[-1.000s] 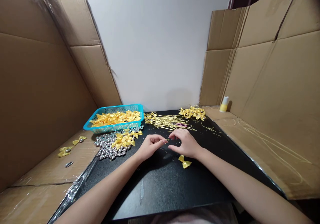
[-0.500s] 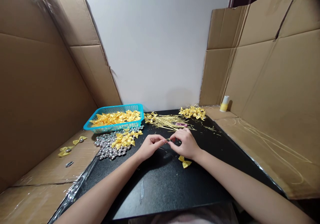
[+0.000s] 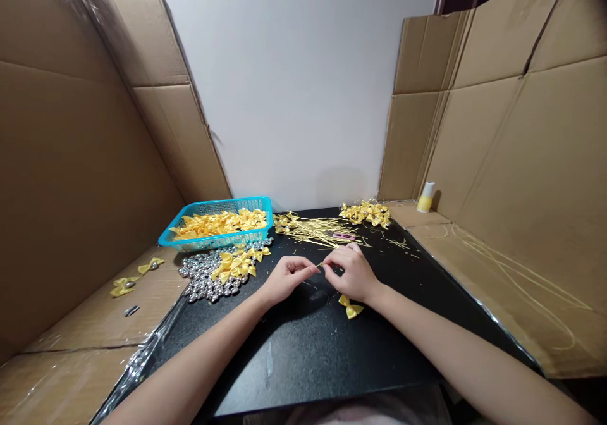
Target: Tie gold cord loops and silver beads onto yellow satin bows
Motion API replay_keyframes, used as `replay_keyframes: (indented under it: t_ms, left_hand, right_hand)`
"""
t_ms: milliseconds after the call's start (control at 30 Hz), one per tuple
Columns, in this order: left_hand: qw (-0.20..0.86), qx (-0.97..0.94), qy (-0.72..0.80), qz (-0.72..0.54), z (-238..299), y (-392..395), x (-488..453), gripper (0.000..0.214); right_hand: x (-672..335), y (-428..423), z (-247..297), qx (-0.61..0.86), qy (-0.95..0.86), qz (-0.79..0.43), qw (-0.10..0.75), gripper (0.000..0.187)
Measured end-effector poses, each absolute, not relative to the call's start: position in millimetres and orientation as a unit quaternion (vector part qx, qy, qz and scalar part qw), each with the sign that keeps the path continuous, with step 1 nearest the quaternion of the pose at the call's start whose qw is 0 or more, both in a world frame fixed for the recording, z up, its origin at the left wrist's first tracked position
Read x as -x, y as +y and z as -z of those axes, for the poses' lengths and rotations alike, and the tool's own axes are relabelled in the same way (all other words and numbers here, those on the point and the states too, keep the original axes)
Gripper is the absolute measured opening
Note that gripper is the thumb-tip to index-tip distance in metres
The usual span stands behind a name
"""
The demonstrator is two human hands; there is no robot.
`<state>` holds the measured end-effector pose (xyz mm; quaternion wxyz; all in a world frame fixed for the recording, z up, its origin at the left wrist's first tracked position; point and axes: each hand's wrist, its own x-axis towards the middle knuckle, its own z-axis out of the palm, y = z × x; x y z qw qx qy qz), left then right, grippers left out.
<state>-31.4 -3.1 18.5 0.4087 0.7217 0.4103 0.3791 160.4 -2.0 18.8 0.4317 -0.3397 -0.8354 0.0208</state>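
Over the black table (image 3: 313,355), my left hand (image 3: 283,278) and my right hand (image 3: 351,273) meet fingertip to fingertip. Both pinch a thin gold wire tie (image 3: 319,264) stretched between them. A small yellow ribbon bow (image 3: 350,308) lies on the table just under my right wrist. Left of my left hand sits a heap of silver beads (image 3: 205,278) with several yellow bows (image 3: 237,264) on top.
A blue basket (image 3: 215,243) of yellow bows stands at the back left. Gold wire ties (image 3: 317,230) and a pink item (image 3: 343,236) lie behind my hands, more bows (image 3: 366,213) at the back right. Cardboard walls (image 3: 521,159) enclose both sides. A small yellow-white spool (image 3: 425,198) stands far right.
My right hand has closed in toward the left, so the fingertips now meet on the wire tie. The bow on the table has not moved.
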Motion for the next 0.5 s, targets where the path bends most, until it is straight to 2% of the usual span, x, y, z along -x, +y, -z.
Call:
replay_keyframes:
  t_ms: [333,400,500]
  left_hand:
    - [0.411,-0.722,0.414,-0.371,-18.1,-2.9,31.7,0.033]
    - [0.410,-0.723,0.412,-0.373,-18.9,-3.3,31.4,0.033]
    - [0.410,-0.725,0.408,-0.374,-18.9,-3.2,31.5,0.033]
  right_hand:
    - [-164.0,0.6,-20.9,0.358,-0.818,-0.028,0.450,0.012]
    - [-164.3,0.2,-22.4,0.352,-0.816,-0.066,0.453,0.007]
    - [-162.6,0.7,-21.1,0.317,-0.806,-0.199,0.459,0.026]
